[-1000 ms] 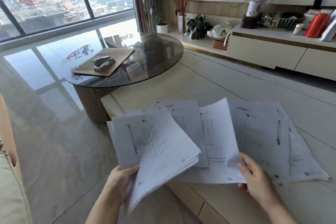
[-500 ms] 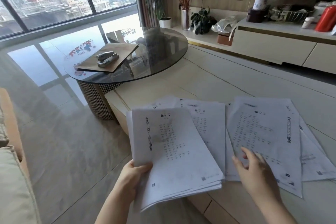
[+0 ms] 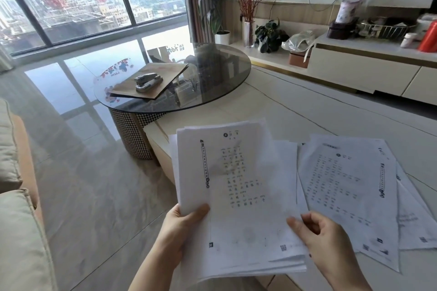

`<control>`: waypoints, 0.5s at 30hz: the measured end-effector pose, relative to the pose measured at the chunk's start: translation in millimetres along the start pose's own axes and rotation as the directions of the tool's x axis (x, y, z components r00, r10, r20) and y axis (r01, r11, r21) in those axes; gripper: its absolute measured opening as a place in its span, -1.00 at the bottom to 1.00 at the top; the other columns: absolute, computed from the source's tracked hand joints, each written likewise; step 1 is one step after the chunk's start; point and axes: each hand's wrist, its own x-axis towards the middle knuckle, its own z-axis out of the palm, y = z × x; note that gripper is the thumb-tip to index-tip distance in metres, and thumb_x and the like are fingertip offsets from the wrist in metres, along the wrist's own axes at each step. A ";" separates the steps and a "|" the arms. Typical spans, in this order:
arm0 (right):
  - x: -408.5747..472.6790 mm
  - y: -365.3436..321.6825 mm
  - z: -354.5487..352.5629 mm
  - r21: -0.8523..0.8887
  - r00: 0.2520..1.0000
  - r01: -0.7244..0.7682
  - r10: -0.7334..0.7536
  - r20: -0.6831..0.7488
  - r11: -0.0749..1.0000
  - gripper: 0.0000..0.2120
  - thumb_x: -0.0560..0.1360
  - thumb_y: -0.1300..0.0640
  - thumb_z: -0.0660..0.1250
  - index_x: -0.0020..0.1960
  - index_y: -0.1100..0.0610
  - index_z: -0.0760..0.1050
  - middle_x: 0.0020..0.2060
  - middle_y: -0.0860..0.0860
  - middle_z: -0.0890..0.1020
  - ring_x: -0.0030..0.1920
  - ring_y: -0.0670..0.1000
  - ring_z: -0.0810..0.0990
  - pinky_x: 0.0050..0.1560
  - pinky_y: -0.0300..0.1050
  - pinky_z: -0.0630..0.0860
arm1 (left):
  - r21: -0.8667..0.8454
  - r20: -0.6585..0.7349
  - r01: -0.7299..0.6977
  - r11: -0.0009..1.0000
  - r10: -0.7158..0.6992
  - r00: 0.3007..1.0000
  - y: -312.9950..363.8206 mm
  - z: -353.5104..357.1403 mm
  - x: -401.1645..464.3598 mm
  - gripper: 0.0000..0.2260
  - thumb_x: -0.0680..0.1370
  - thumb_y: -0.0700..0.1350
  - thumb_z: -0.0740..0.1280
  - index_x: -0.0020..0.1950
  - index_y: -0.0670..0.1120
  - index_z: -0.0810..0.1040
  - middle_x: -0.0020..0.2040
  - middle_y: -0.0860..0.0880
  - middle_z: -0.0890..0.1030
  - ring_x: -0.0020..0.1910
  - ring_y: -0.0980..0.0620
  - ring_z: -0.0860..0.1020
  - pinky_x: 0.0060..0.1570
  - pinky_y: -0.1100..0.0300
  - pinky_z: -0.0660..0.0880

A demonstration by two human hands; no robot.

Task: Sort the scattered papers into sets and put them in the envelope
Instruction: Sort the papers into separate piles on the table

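Gripping noted: stack of printed sheets [image 3: 238,196] is held up by left hand [image 3: 182,227], thumb clamped on its left edge, and pinched at lower right by right hand [image 3: 319,234]. Loose papers [image 3: 350,186] lie beyond right fingers; envelope [image 3: 151,80] w/ stapler [image 3: 147,81] well beyond, on glass table [image 3: 212,92].

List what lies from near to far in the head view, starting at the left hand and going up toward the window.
Left hand → held stack of papers → round glass table → brown envelope with a stapler on it → window.
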 end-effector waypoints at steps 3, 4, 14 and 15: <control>3.3 3.5 -5.5 0.018 0.998 0.056 -0.056 0.001 0.998 -0.77 0.45 0.04 0.40 -0.32 0.14 0.55 -0.42 0.10 0.63 -0.32 0.03 0.55 -0.24 -0.09 0.46 | -0.007 -0.019 0.024 1.000 -0.024 1.000 -2.7 3.4 1.5 -0.82 0.49 -0.18 0.40 0.05 -0.21 0.58 -0.07 -0.23 0.69 -0.19 -0.16 0.67 -0.10 -0.03 0.61; 6.6 8.4 -8.0 0.035 0.998 0.059 -0.058 -0.027 0.998 -0.79 0.47 0.08 0.39 -0.30 0.14 0.55 -0.41 0.09 0.62 -0.31 0.02 0.54 -0.23 -0.09 0.44 | -0.004 -0.035 0.030 1.000 -0.031 0.999 -4.3 4.5 2.8 -0.83 0.50 -0.17 0.38 0.04 -0.21 0.58 -0.08 -0.22 0.69 -0.21 -0.15 0.67 -0.13 -0.01 0.61; 30.0 46.1 -73.6 0.154 0.926 0.010 0.049 -0.375 0.988 -0.83 0.60 0.30 0.13 0.02 0.16 0.48 -0.21 0.16 0.55 -0.41 0.14 0.50 -0.64 -0.28 0.46 | 0.042 -0.215 0.066 0.997 -0.055 0.975 -20.8 -5.1 19.2 -0.90 0.53 -0.28 0.35 0.03 -0.26 0.55 -0.19 -0.20 0.64 -0.31 -0.13 0.59 -0.29 0.09 0.55; 29.9 50.6 -78.5 0.150 0.920 0.002 0.057 -0.387 0.989 -0.83 0.60 0.30 0.13 0.02 0.16 0.49 -0.19 0.16 0.55 -0.42 0.14 0.50 -0.64 -0.29 0.46 | 0.055 -0.201 0.089 0.995 -0.077 0.977 -22.5 -2.5 19.8 -0.90 0.51 -0.29 0.37 0.01 -0.26 0.55 -0.21 -0.20 0.64 -0.34 -0.12 0.59 -0.32 0.11 0.55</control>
